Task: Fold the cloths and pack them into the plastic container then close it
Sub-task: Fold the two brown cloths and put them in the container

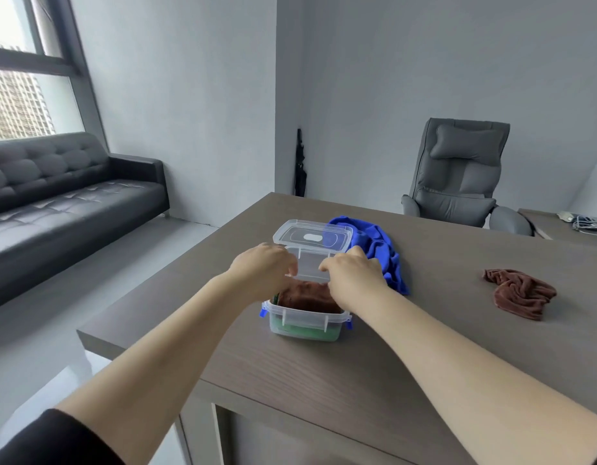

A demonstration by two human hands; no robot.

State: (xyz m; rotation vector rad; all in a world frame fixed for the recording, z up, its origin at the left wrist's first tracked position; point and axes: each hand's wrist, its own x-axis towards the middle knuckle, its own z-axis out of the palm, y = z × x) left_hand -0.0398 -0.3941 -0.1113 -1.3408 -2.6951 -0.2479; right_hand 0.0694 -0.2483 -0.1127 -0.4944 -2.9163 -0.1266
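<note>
A clear plastic container (304,322) with blue side clips stands on the wooden table (424,330). A green cloth (307,333) lies at its bottom and a folded brown cloth (307,295) on top. My left hand (263,270) and my right hand (352,278) reach into the container, fingers curled down onto the brown cloth's far edge. The clear lid (312,234) rests just behind the container, partly over a crumpled blue cloth (379,250). Another brown cloth (521,293) lies crumpled at the right.
The table's left edge runs close to the container. A grey office chair (461,176) stands behind the table, with cables (589,223) on a side desk at far right. A black sofa (65,196) lines the window wall on the left.
</note>
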